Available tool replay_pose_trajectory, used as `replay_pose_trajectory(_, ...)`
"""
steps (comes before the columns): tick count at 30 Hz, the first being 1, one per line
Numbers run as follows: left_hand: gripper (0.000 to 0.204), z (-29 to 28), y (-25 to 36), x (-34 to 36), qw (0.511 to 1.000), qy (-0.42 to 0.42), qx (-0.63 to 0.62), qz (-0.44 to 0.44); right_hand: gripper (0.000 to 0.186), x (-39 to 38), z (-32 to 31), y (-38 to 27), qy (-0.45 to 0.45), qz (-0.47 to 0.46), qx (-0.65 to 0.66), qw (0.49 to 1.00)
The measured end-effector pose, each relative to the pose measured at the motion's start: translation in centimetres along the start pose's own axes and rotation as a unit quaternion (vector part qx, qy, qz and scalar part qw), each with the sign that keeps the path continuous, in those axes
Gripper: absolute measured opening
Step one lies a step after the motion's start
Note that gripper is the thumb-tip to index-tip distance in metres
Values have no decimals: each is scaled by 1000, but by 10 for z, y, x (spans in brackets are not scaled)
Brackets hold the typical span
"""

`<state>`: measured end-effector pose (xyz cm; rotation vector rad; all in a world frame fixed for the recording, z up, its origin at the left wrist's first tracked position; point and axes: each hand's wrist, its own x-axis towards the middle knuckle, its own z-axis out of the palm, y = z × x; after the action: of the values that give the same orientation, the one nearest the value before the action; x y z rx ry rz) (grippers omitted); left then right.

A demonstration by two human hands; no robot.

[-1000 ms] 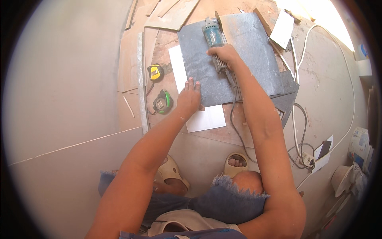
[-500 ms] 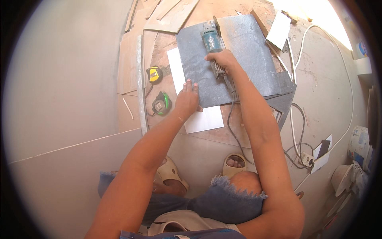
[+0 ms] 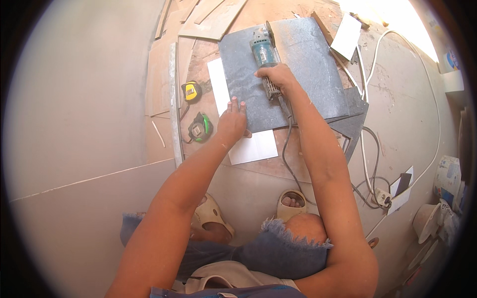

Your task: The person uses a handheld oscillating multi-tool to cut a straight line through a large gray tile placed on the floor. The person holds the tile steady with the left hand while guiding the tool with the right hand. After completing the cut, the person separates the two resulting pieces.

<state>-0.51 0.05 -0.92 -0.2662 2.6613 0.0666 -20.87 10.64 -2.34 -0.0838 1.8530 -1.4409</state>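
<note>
My right hand [image 3: 279, 77] is wrapped around the rear of a teal and grey angle grinder [image 3: 263, 50]. The grinder's disc [image 3: 270, 34] stands edge-on at the far end, over a dark grey tile [image 3: 313, 64]. Dusty streaks cross the tile's surface beyond and right of the disc. At the tile's near left corner lies my left hand [image 3: 234, 120], fingers stretched out flat along the edge, holding no tool. Beneath the tile, a white tile [image 3: 254, 149] sticks out at the left and near sides. From the grinder's rear a dark cord [image 3: 285, 149] runs down toward my feet.
Left of the tile lie a yellow tape measure [image 3: 191, 92], a green and black tape measure [image 3: 200, 128] and a long metal bar [image 3: 175, 109]. Tile offcuts [image 3: 213, 20] lie beyond. At right are a white cable [image 3: 437, 109], a socket block [image 3: 382, 197] and buckets [image 3: 447, 176].
</note>
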Motion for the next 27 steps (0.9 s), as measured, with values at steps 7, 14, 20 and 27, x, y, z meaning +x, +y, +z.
replay_pose_trajectory(7, 116, 4, -2, 0, 1000, 16, -13, 6, 42, -11, -1, -3, 2, 3, 21, 1000)
replay_pose_trajectory(14, 116, 1, 0, 0, 1000, 5, -3, 2, 35, -30, 0, -1, -12, 3, 59, 998)
replay_pose_trajectory(20, 116, -1, 0, 1, 1000, -11, -2, -7, 34, -34, 0, -3, -13, 4, 65, 998)
replay_pose_trajectory(27, 117, -1, 1, 1, 1000, -9, -8, -6, 31, -34, -2, -2, -21, 9, 56, 998)
